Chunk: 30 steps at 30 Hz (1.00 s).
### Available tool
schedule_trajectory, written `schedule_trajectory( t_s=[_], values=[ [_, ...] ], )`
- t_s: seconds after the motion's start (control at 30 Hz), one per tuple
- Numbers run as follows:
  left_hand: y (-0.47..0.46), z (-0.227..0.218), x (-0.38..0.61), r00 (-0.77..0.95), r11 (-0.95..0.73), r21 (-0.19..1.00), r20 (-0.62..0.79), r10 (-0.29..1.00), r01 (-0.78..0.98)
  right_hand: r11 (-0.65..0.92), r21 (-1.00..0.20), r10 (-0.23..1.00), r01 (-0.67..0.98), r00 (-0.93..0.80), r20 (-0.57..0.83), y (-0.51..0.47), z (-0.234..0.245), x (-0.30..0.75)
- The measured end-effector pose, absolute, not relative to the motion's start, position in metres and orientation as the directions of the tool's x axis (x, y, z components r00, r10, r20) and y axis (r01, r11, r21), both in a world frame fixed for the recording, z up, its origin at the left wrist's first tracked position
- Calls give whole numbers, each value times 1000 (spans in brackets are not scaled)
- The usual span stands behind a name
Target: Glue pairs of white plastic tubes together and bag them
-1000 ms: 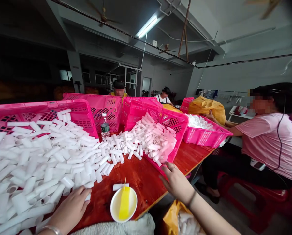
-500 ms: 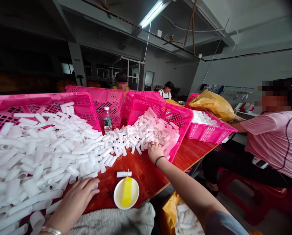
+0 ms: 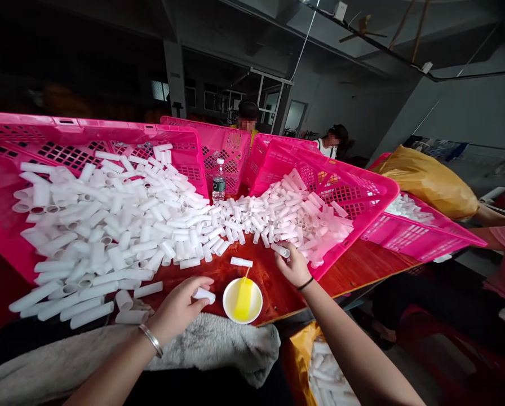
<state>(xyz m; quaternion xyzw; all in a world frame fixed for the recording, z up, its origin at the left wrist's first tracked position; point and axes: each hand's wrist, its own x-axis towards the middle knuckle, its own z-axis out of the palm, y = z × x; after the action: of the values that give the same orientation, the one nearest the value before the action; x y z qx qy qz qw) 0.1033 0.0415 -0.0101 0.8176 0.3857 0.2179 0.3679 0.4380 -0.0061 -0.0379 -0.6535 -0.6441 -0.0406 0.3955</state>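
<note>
My left hand pinches a short white plastic tube just left of a small white dish holding a yellow strip. My right hand holds another white tube by the edge of the right pile of white tubes, which spills from a tipped pink crate. A bigger pile of longer white tubes spills from the left pink crate onto the red-brown table. One loose tube lies above the dish.
A grey towel lies on the table's near edge. A water bottle stands between the crates. A yellow bag of tubes sits below the table. Other people sit at the far end and at the right, beside another pink crate.
The view tilted down. My left hand picked a tube from the left pile and moved toward the dish. My right hand reached into the right pile, then drew back with a tube.
</note>
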Motion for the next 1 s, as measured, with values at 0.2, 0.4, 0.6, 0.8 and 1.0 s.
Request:
schedule_trajectory(
  t_s=[0.2, 0.4, 0.6, 0.8, 1.0],
  values=[
    [36, -12, 112, 718, -658, 435, 38, 695, 614, 258, -686, 752, 680, 304, 584, 8, -34, 448],
    [33, -7, 120, 675, -658, 280, 44, 736, 699, 282, -844, 720, 456, 482, 500, 24, -23, 433],
    [23, -9, 78, 602, -549, 545, 100, 793, 633, 186, -952, 767, 244, 570, 296, -29, -42, 424],
    [16, -5, 101, 699, -537, 697, 71, 711, 476, 140, -977, 786, 163, 582, 210, -32, -48, 429],
    [26, -24, 139, 762, -548, 732, 59, 645, 406, 129, -964, 923, 233, 328, 203, -67, -38, 390]
  ],
)
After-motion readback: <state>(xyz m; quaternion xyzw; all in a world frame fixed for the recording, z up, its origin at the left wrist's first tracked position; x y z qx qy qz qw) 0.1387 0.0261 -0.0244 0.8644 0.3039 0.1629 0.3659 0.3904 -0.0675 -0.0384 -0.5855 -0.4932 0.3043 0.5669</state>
